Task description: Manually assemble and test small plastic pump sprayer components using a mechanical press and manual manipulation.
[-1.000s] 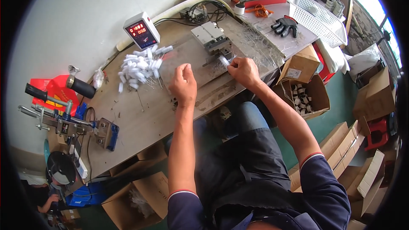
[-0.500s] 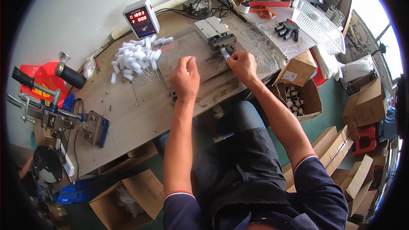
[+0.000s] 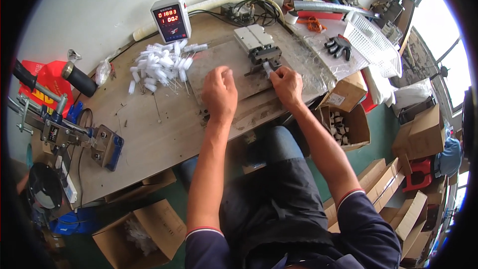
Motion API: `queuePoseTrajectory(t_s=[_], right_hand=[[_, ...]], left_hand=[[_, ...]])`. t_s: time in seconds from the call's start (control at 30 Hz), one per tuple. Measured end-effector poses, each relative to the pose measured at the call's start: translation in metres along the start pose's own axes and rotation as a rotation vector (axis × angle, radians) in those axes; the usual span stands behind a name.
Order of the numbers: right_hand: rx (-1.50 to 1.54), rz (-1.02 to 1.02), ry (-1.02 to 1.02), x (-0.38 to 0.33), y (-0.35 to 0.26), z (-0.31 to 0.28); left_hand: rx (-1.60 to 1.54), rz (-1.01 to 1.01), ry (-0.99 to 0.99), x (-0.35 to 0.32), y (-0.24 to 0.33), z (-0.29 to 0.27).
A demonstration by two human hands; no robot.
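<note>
My right hand (image 3: pixel 287 85) pinches a small white bristle brush (image 3: pixel 268 68) at the dark jaws (image 3: pixel 264 56) of a silver pneumatic clamp (image 3: pixel 253 37). The brush's far end meets the jaws; whether they grip it I cannot tell. Over the metal plate (image 3: pixel 244 89), my left hand (image 3: pixel 219 92) is closed with its fingers curled; anything inside them is hidden. To its left a heap of white bristle brushes (image 3: pixel 158 64) with thin wire stems lies on the wooden bench (image 3: pixel 149 154).
A counter box (image 3: pixel 171 19) with a red display stands behind the heap. A lever press (image 3: pixel 69 129) occupies the left end. At right are a black-grey glove (image 3: pixel 338 46), a white plastic basket (image 3: pixel 374 40) and a carton of small pieces (image 3: pixel 356 124). Another open carton (image 3: pixel 144 234) sits below the bench.
The whole view has shifted slightly. The lower line on the counter's display has changed. Both hands keep nearly the same pose, the right one still holding the brush at the clamp.
</note>
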State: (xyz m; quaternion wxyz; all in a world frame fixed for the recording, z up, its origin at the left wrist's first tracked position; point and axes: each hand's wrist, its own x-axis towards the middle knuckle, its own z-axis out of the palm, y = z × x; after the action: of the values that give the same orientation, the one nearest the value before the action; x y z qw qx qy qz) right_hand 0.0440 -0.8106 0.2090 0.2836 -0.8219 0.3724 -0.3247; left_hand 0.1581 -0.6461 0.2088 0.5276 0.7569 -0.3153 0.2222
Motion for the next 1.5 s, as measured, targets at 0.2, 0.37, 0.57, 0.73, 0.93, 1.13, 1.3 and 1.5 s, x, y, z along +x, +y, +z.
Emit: queuePoseTrajectory(t_s=[0.2, 0.37, 0.57, 0.73, 0.93, 1.13, 1.3, 1.5], right_hand=[[-0.032, 0.031, 0.041, 0.001, 0.006, 0.002], [-0.028, 0.017, 0.039, -0.001, 0.001, 0.000], [-0.009, 0.024, 0.040, 0.000, 0.001, -0.001], [0.025, 0.030, 0.058, 0.000, 0.001, -0.001], [0.133, 0.052, 0.050, -0.003, 0.001, -0.004], [0.380, 0.111, 0.033, 0.004, 0.017, -0.006], [0.800, 0.182, -0.077, 0.005, 0.023, -0.020], [0.855, 0.132, -0.159, 0.005, 0.028, -0.019]], left_hand=[[0.067, 0.023, -0.103, -0.004, 0.007, 0.003], [0.069, 0.098, -0.157, -0.004, 0.011, 0.017], [0.065, 0.115, -0.246, -0.003, 0.021, 0.039], [0.097, 0.137, -0.240, -0.002, 0.020, 0.045], [0.261, 0.202, -0.175, -0.007, 0.020, 0.040], [0.315, 0.300, -0.100, -0.018, 0.021, 0.021], [0.186, 0.560, -0.048, -0.018, 0.030, 0.008], [0.198, 0.602, -0.135, -0.021, 0.028, 0.017]])
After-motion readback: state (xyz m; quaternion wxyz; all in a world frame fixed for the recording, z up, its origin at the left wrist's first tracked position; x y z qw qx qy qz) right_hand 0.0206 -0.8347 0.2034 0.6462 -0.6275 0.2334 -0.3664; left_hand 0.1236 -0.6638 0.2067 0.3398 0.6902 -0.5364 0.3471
